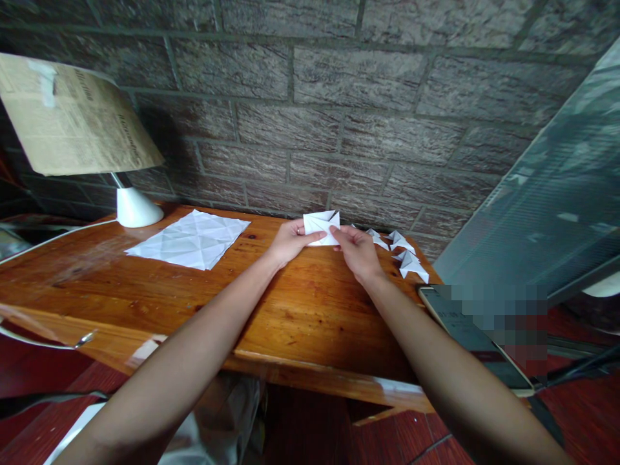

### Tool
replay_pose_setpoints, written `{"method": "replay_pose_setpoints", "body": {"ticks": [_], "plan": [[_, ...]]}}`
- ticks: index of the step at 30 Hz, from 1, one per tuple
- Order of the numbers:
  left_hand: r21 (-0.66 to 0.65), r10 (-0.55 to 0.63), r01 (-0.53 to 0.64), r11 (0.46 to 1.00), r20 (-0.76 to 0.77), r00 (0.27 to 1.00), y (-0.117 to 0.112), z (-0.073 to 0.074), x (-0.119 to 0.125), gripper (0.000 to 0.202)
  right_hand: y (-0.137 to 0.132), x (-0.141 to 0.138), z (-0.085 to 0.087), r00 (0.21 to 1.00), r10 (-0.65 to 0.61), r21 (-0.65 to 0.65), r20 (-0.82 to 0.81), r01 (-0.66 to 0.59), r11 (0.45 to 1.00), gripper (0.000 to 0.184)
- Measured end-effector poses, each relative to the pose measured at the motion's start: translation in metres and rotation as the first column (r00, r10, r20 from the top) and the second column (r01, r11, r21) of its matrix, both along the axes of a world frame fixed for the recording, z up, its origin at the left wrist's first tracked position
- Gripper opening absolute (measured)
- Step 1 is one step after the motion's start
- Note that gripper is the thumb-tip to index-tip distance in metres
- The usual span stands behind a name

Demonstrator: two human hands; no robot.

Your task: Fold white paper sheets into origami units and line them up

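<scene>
White paper [314, 224], part-folded, pinched by left hand [289, 243] and right hand [359, 250]; folded pieces [411, 266] at right, seemingly done; creased sheets [191, 239] flat on worktop [305, 310], seemingly pending.

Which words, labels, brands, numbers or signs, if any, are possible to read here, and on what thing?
None reads surely.
Lampshade: dark printed words and finer print, too blurred.
Dark-screened device: faint characters, too blurred; part is pixelated.
Folded paper: no writing visible.
</scene>
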State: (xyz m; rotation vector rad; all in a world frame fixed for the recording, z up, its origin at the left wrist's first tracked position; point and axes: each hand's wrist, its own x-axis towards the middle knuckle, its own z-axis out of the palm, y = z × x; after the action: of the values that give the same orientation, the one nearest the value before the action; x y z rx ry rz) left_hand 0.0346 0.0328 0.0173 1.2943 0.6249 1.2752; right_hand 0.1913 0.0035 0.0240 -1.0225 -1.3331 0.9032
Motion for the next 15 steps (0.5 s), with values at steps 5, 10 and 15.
{"method": "replay_pose_setpoints", "body": {"ticks": [5, 10, 15], "plan": [[0.028, 0.048, -0.047, 0.999, -0.036, 0.998, 0.0012, -0.0009, -0.0003, 0.042, -0.0016, -0.0008, 0.001, 1.0, -0.006, 0.008, 0.012, 0.006, 1.0, 0.04], [0.066, 0.081, -0.077, 0.995, -0.07, 0.994, 0.0012, -0.0023, -0.0001, 0.039, -0.001, -0.0011, -0.0018, 1.0, -0.01, 0.023, 0.009, 0.01, 1.0, 0.037], [0.105, 0.093, -0.083, 0.991, -0.099, 0.991, 0.001, -0.0024, 0.0002, 0.039, 0.001, -0.001, -0.0045, 1.0, -0.022, 0.03, -0.004, 0.022, 0.999, 0.036]]}}
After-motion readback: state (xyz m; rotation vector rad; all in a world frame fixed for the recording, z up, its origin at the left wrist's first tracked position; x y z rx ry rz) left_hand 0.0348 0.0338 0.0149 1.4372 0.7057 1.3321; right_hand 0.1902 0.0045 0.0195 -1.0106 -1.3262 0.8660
